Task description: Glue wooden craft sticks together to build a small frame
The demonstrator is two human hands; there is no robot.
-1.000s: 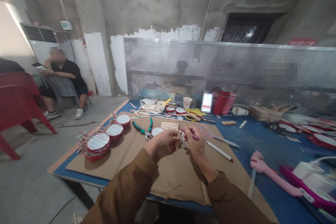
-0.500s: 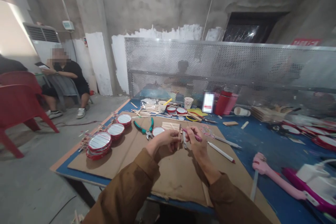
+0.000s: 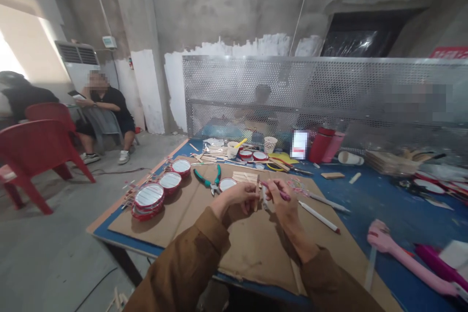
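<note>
Over the brown cardboard (image 3: 248, 261), my left hand (image 3: 237, 198) is closed on a thin wooden stick (image 3: 257, 201) held upright. My right hand (image 3: 285, 209) grips a purple pen (image 3: 284, 196), its tip at or very close to the stick's upper part. Something whitish, partly hidden, shows below the right fingers. Behind my hands lies a row of pale wooden strips (image 3: 244, 177). A small red-rimmed drum (image 3: 228, 184) and green-handled pliers (image 3: 209, 184) lie beyond my left hand. To the right of my right hand is a white marker (image 3: 319, 216).
Red drums (image 3: 149, 197) with sticks line the cardboard's left side. Paper cups (image 3: 270, 144), a lit phone (image 3: 299, 145) and a red bottle (image 3: 321, 145) stand at the back before a perforated metal screen (image 3: 234, 83). A pink hand-shaped tool (image 3: 405, 253) lies right. People sit far left.
The view has turned slightly left, so everything appears shifted to the right. My hands stay together, with the pen still at the stick.
</note>
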